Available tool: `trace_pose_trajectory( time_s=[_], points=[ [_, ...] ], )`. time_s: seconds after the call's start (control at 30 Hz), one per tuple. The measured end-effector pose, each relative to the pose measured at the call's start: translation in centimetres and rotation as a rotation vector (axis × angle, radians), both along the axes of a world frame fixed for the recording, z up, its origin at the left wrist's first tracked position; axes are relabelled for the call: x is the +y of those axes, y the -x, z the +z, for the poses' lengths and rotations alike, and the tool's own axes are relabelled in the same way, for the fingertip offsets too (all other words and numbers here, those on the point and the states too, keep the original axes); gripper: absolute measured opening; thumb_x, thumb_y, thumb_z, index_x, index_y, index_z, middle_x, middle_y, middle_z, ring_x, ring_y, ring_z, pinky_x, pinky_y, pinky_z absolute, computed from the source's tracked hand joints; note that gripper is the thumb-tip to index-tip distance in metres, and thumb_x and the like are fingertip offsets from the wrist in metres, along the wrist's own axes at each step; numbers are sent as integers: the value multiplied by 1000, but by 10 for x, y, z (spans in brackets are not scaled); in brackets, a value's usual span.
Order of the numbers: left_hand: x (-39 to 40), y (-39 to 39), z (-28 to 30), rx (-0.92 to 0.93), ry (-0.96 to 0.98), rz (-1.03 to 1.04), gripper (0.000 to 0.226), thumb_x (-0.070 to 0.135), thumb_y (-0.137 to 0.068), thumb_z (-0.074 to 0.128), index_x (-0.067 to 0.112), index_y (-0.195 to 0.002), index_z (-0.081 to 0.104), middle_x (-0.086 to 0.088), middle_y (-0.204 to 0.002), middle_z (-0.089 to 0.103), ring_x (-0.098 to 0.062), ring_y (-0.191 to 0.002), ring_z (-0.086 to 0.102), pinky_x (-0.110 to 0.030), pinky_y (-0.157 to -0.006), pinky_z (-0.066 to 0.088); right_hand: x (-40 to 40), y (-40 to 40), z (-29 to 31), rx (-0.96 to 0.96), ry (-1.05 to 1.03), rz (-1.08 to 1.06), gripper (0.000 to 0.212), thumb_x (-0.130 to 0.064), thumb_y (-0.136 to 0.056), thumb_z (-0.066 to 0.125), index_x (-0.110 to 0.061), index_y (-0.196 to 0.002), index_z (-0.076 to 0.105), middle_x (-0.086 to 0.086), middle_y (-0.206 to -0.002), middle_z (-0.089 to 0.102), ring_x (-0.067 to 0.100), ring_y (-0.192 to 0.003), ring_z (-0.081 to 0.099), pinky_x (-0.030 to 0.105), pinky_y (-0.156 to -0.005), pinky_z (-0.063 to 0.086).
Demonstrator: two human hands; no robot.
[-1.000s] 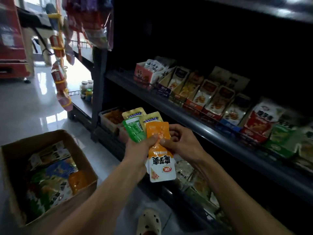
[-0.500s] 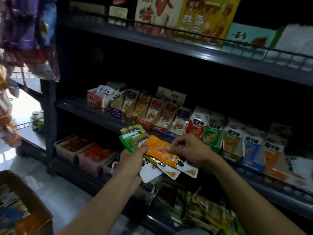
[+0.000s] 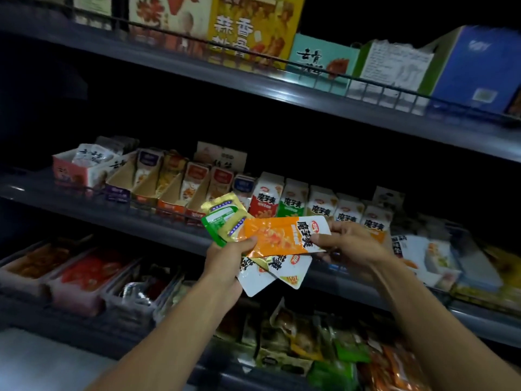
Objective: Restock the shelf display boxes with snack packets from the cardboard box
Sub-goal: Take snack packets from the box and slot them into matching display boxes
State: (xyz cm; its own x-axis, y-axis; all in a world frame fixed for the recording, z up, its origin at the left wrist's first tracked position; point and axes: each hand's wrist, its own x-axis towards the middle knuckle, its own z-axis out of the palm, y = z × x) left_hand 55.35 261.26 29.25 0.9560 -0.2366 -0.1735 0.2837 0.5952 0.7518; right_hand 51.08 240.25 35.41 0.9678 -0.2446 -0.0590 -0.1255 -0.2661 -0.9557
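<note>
My left hand (image 3: 225, 261) grips a fanned bunch of snack packets: green and gold ones (image 3: 222, 221) stick out at the top, white-ended ones (image 3: 270, 273) hang below. An orange packet (image 3: 279, 237) lies sideways on top of the bunch. My right hand (image 3: 349, 242) pinches its white right end, while my left thumb rests on its left end. Just behind my hands, a row of display boxes (image 3: 265, 197) with matching packets stands on the middle shelf (image 3: 84, 208). The cardboard box is out of view.
The upper shelf (image 3: 282, 90) carries large cartons behind a wire rail. Clear bins (image 3: 84, 275) of red and orange snacks sit on the lower shelf at left. Loose packets (image 3: 324, 342) fill the bottom shelf. More tilted display boxes (image 3: 169, 182) stand at the middle shelf's left.
My view has swung up from the floor and cardboard box to the shelves. The orange packet has turned from upright to sideways, and my right hand has drawn it rightwards out of the bunch.
</note>
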Motion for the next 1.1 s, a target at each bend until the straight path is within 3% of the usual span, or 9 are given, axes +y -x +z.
trace_pose_trajectory(
  time_s=[0.2,0.33,0.47,0.67,0.8,0.9,0.97,1.03,1.1],
  points=[
    [-41,1,0,13,-3,-250,36,0,-90,60,5,-125,60,-21,-114,70,-42,-101,69,-61,-88,53,-38,4,-4,3,-150,-72,16,-10,-95,60,-3,-108,67,8,-84,72,16,-67,64,17,-41,43],
    [-74,1,1,-5,-38,-272,22,-6,-89,61,6,-108,64,-19,-101,74,-40,-94,70,-59,-88,53,-71,15,1,39,-144,-58,8,-10,-95,60,-6,-97,67,9,-76,71,11,-54,62,16,-39,43],
    [-110,3,3,15,-45,-287,28,11,-90,68,11,-117,63,-17,-109,73,-39,-96,71,-67,-83,53,-110,25,5,-15,-17,-152,14,-8,-90,66,1,-101,68,17,-86,70,15,-58,61,22,-45,47],
    [-152,-8,1,38,-190,-190,32,11,-86,74,10,-116,61,-16,-102,74,-37,-85,73,-62,-71,58,-181,44,26,-183,357,-401,6,-12,-91,67,-6,-92,66,8,-81,68,17,-70,60,26,-57,47],
    [-168,-8,7,5,-239,-135,73,30,-73,84,18,-134,47,-13,-131,60,-37,-116,60,-59,-95,50,-209,33,29,-221,611,-431,15,-13,-94,64,-9,-80,61,7,-77,63,22,-71,56,36,-61,47],
    [-175,-4,16,-40,-223,-116,84,27,-85,76,16,-151,26,-11,-150,41,-33,-136,41,-49,-112,35,-220,11,26,-207,775,-426,22,-14,-94,64,-14,-74,56,0,-70,55,17,-65,51,42,-64,46],
    [-180,-4,17,-76,-211,-151,69,20,-92,69,9,-148,30,-6,-126,55,-25,-117,52,-38,-104,36,-224,-6,21,-180,869,-400,29,-16,-93,67,-21,-69,51,-6,-66,50,11,-60,49,35,-59,46],
    [-182,-2,22,-106,-194,-147,50,16,-95,65,8,-138,41,7,-87,47,-15,-87,49,-32,-93,34,-224,-22,14,-115,919,-361,29,-19,-91,69,-23,-71,49,-6,-66,50,10,-60,50,26,-55,42],
    [-185,-1,25,-115,-200,-161,29,15,-95,64,15,-120,48,11,-79,39,-14,-90,44,-33,-94,34,-226,-35,7,-45,904,-316,18,-17,-89,71,-19,-80,55,0,-74,60,14,-66,59,27,-57,47]
  ],
)
